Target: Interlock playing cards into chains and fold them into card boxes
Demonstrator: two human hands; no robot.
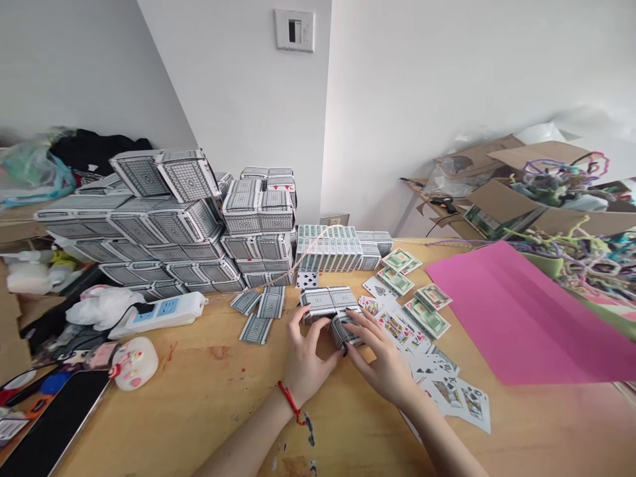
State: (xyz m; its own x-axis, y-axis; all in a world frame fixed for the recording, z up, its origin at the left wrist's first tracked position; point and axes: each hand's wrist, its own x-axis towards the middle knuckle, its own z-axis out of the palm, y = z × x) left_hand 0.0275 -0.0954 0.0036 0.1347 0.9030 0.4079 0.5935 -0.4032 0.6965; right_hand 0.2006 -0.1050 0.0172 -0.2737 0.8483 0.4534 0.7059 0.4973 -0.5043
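Both my hands meet at the middle of the wooden table [209, 397] over a small block made of folded playing cards [328, 301]. My left hand [307, 361], with a red string at the wrist, curls its fingers against the block's near left side. My right hand [382, 361] presses a smaller folded card piece [345, 329] up against the block's front. Loose face-up playing cards [442, 384] lie spread to the right of my right hand. Several face-down cards [261, 311] lie to the left of the block.
A tall stack of card-built blocks [163, 225] stands at the back left. A row of upright cards [330, 252] sits behind the block. A white power strip [161, 311], a phone [59, 421], pink paper [517, 318] and cardboard boxes [521, 192] of pipe cleaners surround the work spot.
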